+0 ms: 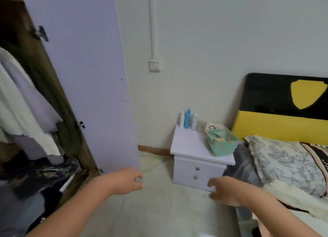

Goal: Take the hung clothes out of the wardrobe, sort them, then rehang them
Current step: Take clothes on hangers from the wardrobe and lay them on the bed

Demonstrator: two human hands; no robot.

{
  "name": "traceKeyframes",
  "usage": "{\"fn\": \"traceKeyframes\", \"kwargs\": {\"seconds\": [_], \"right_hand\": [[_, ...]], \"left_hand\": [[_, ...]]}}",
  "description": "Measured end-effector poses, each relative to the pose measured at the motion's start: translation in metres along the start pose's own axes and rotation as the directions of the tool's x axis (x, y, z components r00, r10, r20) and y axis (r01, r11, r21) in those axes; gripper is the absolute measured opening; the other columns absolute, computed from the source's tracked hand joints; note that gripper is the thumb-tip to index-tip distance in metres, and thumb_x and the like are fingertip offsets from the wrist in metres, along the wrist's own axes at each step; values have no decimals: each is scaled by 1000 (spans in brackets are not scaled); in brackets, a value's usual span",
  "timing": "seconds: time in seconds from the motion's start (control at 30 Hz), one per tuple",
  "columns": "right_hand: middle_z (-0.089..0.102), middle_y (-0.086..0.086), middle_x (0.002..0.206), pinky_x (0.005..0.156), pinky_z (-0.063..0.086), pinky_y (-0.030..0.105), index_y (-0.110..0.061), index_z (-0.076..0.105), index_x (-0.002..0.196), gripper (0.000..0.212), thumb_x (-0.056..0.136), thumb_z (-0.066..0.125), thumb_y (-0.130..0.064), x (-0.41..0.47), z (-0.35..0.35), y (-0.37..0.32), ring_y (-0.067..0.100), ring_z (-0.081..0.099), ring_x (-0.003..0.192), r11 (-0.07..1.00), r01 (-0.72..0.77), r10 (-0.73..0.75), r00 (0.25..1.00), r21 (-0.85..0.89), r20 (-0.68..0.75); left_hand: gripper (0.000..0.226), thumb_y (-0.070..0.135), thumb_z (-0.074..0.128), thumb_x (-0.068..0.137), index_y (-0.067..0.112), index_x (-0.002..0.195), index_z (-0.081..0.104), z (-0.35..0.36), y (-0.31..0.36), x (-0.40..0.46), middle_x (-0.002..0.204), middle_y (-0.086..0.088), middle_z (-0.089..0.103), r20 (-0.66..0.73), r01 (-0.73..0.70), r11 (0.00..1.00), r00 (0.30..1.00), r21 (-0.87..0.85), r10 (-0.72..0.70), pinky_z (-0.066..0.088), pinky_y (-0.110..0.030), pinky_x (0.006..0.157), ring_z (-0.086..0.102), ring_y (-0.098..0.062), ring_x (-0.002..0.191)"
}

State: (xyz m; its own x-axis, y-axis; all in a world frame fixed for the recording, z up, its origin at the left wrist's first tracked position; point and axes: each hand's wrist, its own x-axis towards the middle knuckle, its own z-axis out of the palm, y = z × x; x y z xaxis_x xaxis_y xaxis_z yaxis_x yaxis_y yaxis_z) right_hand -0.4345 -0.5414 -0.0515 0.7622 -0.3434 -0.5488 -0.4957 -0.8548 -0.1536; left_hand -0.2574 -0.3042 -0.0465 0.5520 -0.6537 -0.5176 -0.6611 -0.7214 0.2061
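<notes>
The tall lilac wardrobe door (pixel 83 80) is standing open, and the white, lavender and olive hung clothes (pixel 26 102) are hanging inside the brown wardrobe at far left, none taken out yet. The left hand (pixel 126 181) is hovering by the door's lower edge and the right hand (pixel 225 190) nearby, each grip loosely curled and holding nothing. Judging by this, removal is only starting; reaching left for the hangers comes next. A teal patterned fabric box (pixel 221 142) on the white bedside counter (pixel 188 141) is holding small, unclear items.

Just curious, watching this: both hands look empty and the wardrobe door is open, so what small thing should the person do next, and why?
Probably swing the left hand from the lilac door's lower edge toward the hanging clothes and grip one garment. Both it and the right hand hold nothing, the door already stands open, and the clothes still hang inside the wardrobe.
</notes>
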Motion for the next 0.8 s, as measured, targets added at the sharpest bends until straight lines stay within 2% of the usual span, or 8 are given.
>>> {"fn": "traceKeyframes", "kwargs": {"seconds": [0.07, 0.17, 0.33, 0.5, 0.6, 0.7, 0.73, 0.8], "right_hand": [[45, 1, 141, 104, 38, 31, -26, 39, 139, 48, 93, 48, -39, 18, -8, -40, 20, 47, 125, 999, 46, -46, 999, -20, 11], [44, -1, 142, 109, 33, 34, -26, 39, 139, 47, 94, 47, -40, 41, -18, -97, 20, 43, 129, 987, 137, -134, 990, -88, 37], [44, 3, 142, 104, 35, 28, -24, 40, 139, 47, 95, 46, -38, 79, -35, -181, 21, 43, 129, 942, 287, -280, 958, -174, 59], [45, 2, 141, 102, 36, 27, -23, 38, 140, 48, 95, 46, -37, 123, -56, -261, 20, 45, 128, 863, 446, -430, 895, -237, 119], [43, 2, 142, 103, 36, 27, -24, 36, 141, 48, 95, 45, -37, 151, -72, -308, 20, 43, 129, 810, 526, -506, 850, -257, 147], [42, 2, 143, 103, 37, 28, -24, 36, 142, 49, 96, 45, -36, 178, -91, -352, 20, 44, 128, 757, 595, -572, 803, -269, 167], [41, 2, 144, 103, 36, 28, -24, 36, 142, 48, 96, 45, -35, 188, -99, -365, 20, 43, 129, 737, 616, -594, 787, -278, 167], [41, 2, 144, 103, 36, 29, -24, 37, 141, 47, 97, 44, -34, 205, -119, -389, 21, 43, 129, 700, 653, -634, 755, -289, 168]], "left_hand": [[48, 42, 44, 95, 18, 136, 42, -6, -43, -8, 139, -4, 46, -20, 63, 997, 998, -43, -64, 36, -27, 100, 47, -18, 123], [44, 41, 45, 95, 15, 131, 47, -14, -96, -25, 133, -5, 51, -63, 150, 985, 986, -87, -156, 38, -24, 93, 50, -19, 119], [41, 38, 46, 95, 16, 130, 50, -19, -161, -56, 130, -2, 53, -88, 262, 940, 954, -220, -287, 40, -21, 89, 51, -13, 111], [46, 41, 48, 94, 22, 136, 44, -18, -221, -72, 134, 2, 50, -87, 354, 831, 899, -429, -428, 41, -21, 96, 49, -11, 117], [41, 35, 48, 95, 16, 132, 47, -26, -248, -75, 126, 1, 52, -113, 366, 755, 860, -544, -498, 39, -22, 94, 49, -15, 121], [23, 31, 47, 96, 21, 116, 53, -40, -277, -70, 111, 1, 52, -132, 395, 691, 806, -605, -576, 41, -16, 80, 50, -18, 120], [22, 31, 48, 96, 22, 115, 52, -46, -288, -66, 112, 1, 53, -143, 398, 669, 786, -627, -602, 40, -14, 79, 51, -16, 118], [34, 32, 48, 96, 19, 127, 50, -59, -306, -59, 120, 0, 55, -168, 402, 642, 749, -653, -641, 40, -16, 86, 52, -12, 114]]}}
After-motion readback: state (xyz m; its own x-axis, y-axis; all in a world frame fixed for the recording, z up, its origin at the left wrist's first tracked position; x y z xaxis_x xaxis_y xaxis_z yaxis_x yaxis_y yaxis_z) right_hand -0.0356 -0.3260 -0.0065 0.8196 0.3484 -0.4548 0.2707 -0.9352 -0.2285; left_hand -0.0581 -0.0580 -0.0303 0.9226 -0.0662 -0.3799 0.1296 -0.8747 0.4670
